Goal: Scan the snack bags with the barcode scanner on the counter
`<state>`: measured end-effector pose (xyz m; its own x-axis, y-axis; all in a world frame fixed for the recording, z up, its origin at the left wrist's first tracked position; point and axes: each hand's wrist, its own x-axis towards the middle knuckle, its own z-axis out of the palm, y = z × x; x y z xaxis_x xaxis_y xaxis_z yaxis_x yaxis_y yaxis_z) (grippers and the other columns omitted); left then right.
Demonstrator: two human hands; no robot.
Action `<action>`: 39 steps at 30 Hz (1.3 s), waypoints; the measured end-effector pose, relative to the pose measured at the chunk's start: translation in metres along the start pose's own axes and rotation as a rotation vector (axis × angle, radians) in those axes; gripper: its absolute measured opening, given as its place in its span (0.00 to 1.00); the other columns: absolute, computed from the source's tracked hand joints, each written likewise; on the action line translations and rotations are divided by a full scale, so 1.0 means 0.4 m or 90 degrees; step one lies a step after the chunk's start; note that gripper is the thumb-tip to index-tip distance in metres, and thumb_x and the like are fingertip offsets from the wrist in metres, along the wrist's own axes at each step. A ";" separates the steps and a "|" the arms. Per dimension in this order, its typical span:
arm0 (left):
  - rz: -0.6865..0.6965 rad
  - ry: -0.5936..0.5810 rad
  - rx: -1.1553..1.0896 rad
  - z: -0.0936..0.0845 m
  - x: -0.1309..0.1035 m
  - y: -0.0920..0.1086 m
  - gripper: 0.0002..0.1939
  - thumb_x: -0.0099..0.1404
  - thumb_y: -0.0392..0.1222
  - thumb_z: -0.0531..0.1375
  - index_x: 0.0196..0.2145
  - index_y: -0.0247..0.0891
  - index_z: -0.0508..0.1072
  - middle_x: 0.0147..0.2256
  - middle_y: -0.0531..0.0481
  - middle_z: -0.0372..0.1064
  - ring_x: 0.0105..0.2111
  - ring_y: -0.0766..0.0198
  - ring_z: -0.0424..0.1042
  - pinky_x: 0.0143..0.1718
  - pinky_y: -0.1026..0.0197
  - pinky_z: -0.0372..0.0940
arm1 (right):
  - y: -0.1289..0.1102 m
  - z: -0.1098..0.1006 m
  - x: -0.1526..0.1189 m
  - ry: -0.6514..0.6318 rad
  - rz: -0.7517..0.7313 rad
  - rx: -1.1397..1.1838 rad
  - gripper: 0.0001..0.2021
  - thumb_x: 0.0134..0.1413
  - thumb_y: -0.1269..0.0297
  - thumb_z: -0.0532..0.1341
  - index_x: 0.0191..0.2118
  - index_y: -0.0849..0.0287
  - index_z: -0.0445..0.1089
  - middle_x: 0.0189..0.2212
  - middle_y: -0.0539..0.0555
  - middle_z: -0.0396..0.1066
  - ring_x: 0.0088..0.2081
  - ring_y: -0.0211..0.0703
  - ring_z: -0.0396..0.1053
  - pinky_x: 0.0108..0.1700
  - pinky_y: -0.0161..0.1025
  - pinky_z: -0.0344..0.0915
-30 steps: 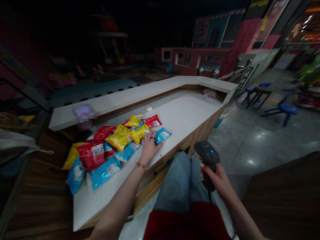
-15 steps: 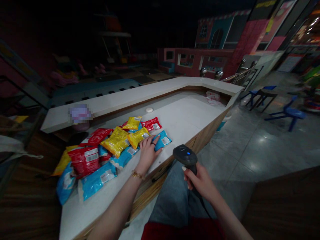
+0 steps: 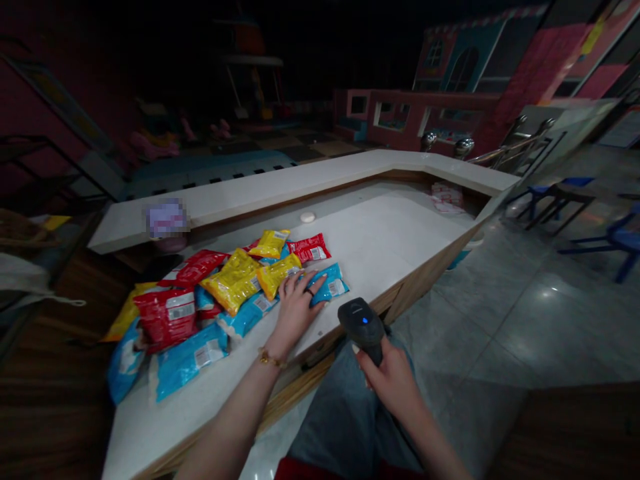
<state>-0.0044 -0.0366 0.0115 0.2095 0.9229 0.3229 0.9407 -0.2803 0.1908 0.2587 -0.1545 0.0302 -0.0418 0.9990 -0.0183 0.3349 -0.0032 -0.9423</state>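
Note:
My left hand [image 3: 299, 303] rests on the left end of a small blue snack bag [image 3: 334, 283], thumb along its near edge and fingers over its top. The bag lies on the white counter with a barcode label facing up. My right hand [image 3: 393, 373] is wrapped around the handle of a black barcode scanner [image 3: 361, 321]. A blue light glows on the scanner, whose head is just off the counter edge, close to the blue bag. Left of my left hand is a pile of yellow bags [image 3: 234, 280], red bags [image 3: 167, 319] and blue bags [image 3: 190, 357].
The white counter [image 3: 380, 233] has a raised ledge [image 3: 300, 175] behind it. A small white round object [image 3: 308, 217] lies near the ledge. Papers [image 3: 447, 198] sit at the far right corner. Blue stools [image 3: 623, 237] stand on the tiled floor.
My right hand has brought the scanner slightly left and down, nearer the counter edge. The left hand stays on the blue bag. The whole view has turned a little.

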 end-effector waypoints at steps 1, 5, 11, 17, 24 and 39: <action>0.000 -0.002 -0.003 -0.001 0.000 -0.001 0.37 0.78 0.46 0.75 0.80 0.58 0.78 0.80 0.45 0.73 0.80 0.33 0.65 0.83 0.29 0.61 | 0.002 -0.002 0.000 -0.006 0.002 0.000 0.16 0.66 0.43 0.66 0.42 0.50 0.78 0.19 0.50 0.74 0.20 0.56 0.78 0.26 0.43 0.71; -0.010 -0.008 -0.012 -0.003 0.003 0.003 0.36 0.79 0.45 0.74 0.80 0.56 0.79 0.80 0.45 0.73 0.80 0.34 0.65 0.84 0.30 0.60 | 0.001 -0.008 -0.005 -0.024 0.021 0.005 0.17 0.66 0.42 0.65 0.44 0.50 0.79 0.18 0.50 0.72 0.22 0.59 0.78 0.28 0.43 0.70; -0.015 -0.011 -0.019 0.001 0.005 0.005 0.35 0.78 0.44 0.73 0.80 0.56 0.79 0.80 0.45 0.72 0.80 0.33 0.66 0.85 0.29 0.59 | -0.010 -0.011 -0.008 -0.024 0.020 0.005 0.16 0.65 0.43 0.66 0.44 0.50 0.79 0.20 0.50 0.73 0.24 0.59 0.79 0.29 0.43 0.70; -0.006 -0.011 -0.015 -0.007 0.000 0.003 0.34 0.80 0.47 0.73 0.80 0.55 0.79 0.78 0.41 0.74 0.79 0.35 0.66 0.84 0.29 0.60 | 0.008 -0.016 -0.017 -0.010 0.032 0.010 0.17 0.65 0.43 0.66 0.45 0.51 0.80 0.19 0.48 0.71 0.23 0.57 0.78 0.27 0.42 0.69; 0.041 -0.056 -0.059 0.000 0.056 0.049 0.32 0.80 0.49 0.73 0.78 0.52 0.80 0.75 0.41 0.77 0.77 0.38 0.68 0.87 0.29 0.55 | 0.026 -0.052 -0.034 0.044 0.050 0.052 0.21 0.66 0.36 0.69 0.40 0.50 0.77 0.20 0.51 0.75 0.19 0.54 0.74 0.24 0.42 0.67; 0.010 -0.135 -0.025 0.089 0.348 0.217 0.35 0.89 0.43 0.58 0.88 0.46 0.65 0.90 0.41 0.49 0.90 0.38 0.51 0.91 0.24 0.45 | 0.021 -0.057 -0.030 0.062 0.049 0.055 0.19 0.64 0.38 0.68 0.35 0.47 0.72 0.18 0.50 0.73 0.19 0.52 0.72 0.25 0.43 0.65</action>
<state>0.1159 0.0771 0.0399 0.2795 0.9521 0.1241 0.9268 -0.3013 0.2242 0.2835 -0.1654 0.0302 0.0743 0.9952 -0.0634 0.2512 -0.0802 -0.9646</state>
